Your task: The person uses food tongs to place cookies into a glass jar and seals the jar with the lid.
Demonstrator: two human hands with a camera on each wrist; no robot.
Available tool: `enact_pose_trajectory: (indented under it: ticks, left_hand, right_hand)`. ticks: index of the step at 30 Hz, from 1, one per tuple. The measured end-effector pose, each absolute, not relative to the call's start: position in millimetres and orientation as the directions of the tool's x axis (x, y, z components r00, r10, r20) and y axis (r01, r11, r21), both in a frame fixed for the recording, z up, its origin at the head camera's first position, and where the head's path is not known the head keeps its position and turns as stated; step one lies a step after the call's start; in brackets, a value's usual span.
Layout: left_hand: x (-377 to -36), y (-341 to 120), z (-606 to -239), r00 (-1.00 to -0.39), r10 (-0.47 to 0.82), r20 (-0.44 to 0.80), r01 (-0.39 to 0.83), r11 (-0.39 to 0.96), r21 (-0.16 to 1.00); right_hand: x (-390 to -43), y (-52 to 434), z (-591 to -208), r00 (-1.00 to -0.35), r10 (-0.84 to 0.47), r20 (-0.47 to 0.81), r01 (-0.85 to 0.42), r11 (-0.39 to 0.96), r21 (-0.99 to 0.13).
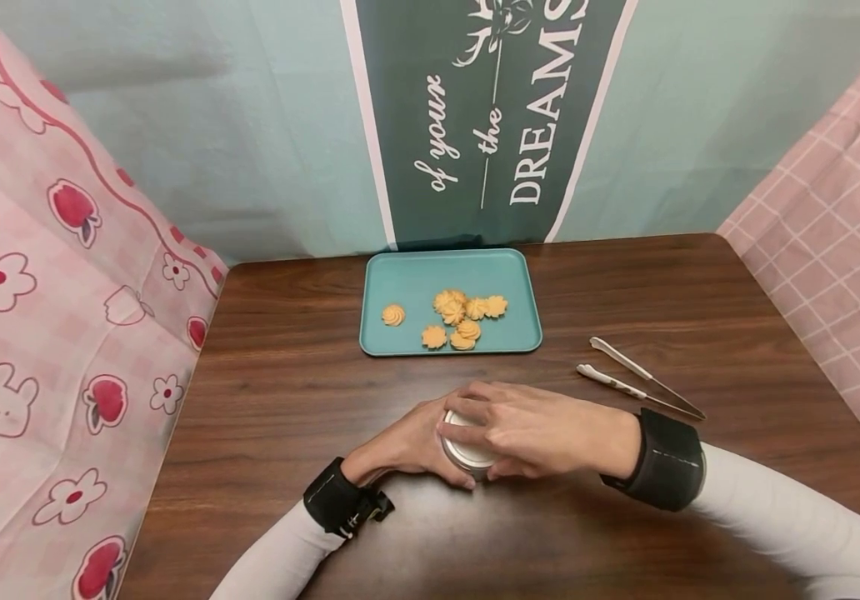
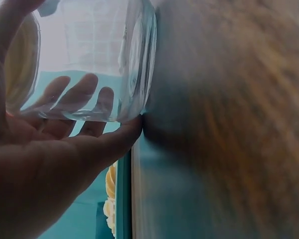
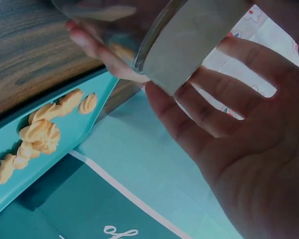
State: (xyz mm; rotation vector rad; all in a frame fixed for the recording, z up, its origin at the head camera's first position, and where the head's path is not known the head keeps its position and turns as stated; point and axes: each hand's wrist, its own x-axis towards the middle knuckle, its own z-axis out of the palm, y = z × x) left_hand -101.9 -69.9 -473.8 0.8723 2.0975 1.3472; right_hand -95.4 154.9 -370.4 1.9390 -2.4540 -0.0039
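Head view, lower centre: left hand (image 1: pixel 418 437) grips cylindrical clear-glass jar (image 2: pixel 89 45), likely slippery, hold mid-body; right hand (image 1: pixel 531 425) grips round white lid (image 1: pixel 472 455)

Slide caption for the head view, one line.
Left hand grips a glass jar, right hand holds its white lid; cookies on a teal tray beyond, tongs at right.

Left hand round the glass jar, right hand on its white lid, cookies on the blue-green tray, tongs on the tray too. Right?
Not the tongs: the head view shows them on the wooden table, right of the tray. Otherwise correct: left hand round the glass jar, right hand on its white lid, cookies on the tray.
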Motion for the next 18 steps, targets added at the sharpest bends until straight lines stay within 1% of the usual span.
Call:
enact_pose_trajectory:
  ticks: [4,7,10,12,15,18]
  left_hand:
    - [-101,-69,-474,-0.668,0.742,-0.063,0.242,0.297,0.924]
    - [-101,-69,-474,-0.664,0.747,-0.041,0.267,0.287,0.920]
    - [-101,-68,-474,-0.665,0.747,-0.005,0.296,0.269,0.917]
    - [-100,-67,-474,-0.669,0.743,0.012,0.314,0.267,0.911]
    - [-100,-65,-474,-0.682,0.731,0.012,0.345,0.307,0.887]
    - [-99,-64,-474,-0.694,0.720,-0.008,0.355,0.352,0.866]
  right_hand:
    - [-95,156,-371,-0.241,-0.970,0.013,-0.970,0.241,-0.002]
    - [-92,156,-372,-0.280,-0.959,0.036,-0.960,0.279,-0.024]
    - [-88,155,-373,-0.342,-0.936,0.080,-0.940,0.340,-0.033]
    - [-85,154,-373,-0.395,-0.914,0.097,-0.919,0.394,-0.027]
    - [-81,152,-371,-0.477,-0.875,0.081,-0.878,0.478,-0.001]
    - [-78,151,-368,-0.542,-0.840,0.038,-0.840,0.542,0.008]
